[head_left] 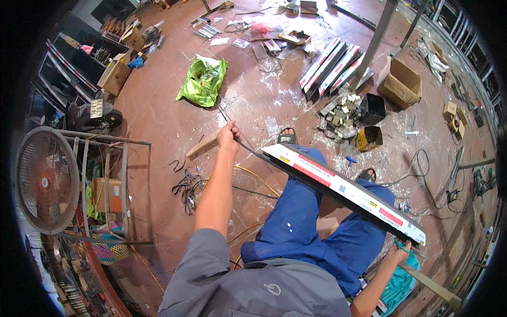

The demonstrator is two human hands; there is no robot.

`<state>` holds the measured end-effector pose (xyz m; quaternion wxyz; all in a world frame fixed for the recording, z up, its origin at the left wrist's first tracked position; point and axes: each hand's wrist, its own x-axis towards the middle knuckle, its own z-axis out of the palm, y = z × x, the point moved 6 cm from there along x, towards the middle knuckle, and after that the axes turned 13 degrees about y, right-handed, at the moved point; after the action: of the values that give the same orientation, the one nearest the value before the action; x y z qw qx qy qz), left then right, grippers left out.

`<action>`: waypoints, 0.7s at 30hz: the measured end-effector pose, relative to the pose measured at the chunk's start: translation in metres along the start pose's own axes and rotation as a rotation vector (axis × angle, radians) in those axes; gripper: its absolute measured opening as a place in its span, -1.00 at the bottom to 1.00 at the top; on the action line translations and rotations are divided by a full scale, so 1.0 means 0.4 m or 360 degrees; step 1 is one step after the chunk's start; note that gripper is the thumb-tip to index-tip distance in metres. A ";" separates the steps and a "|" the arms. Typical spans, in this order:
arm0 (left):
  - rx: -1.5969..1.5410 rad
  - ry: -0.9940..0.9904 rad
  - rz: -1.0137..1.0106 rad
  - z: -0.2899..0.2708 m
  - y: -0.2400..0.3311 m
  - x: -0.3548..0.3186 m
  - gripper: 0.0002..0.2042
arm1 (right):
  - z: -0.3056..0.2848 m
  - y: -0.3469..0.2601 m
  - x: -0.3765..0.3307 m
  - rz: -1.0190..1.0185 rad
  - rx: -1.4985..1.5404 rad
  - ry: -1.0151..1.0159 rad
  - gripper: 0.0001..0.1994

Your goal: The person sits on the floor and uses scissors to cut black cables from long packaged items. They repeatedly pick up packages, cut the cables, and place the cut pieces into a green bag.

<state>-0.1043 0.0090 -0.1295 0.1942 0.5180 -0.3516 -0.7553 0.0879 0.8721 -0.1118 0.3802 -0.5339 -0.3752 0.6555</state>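
Note:
A long dark metal bar (343, 190) with a white and red label strip lies across my blue-trousered knees. My left hand (229, 134) is stretched forward and closed around a thin dark cable or rod (248, 149) that leads toward the bar's far end. My right hand (397, 252) grips the bar's near end at the lower right. A short wooden block (203, 146) lies on the floor just left of my left hand.
More labelled bars (330, 66) lie stacked on the red tile floor ahead, beside small metal pieces (343, 108), a black box and a yellow box. A green bag (203, 80), a cardboard box (401, 82), a fan (45, 179) and a metal rack (105, 190) stand around.

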 end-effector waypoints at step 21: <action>-0.0092 -0.0098 -0.0262 -0.176 -0.085 -0.541 -0.84 | 0.133 -0.084 0.373 -0.0138 -0.0218 -0.0232 -0.69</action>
<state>0.0466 0.1511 -0.0301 0.1353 0.5159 -0.2916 -0.7940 0.0180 1.0162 -0.1357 0.3424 -0.4930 -0.4685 0.6483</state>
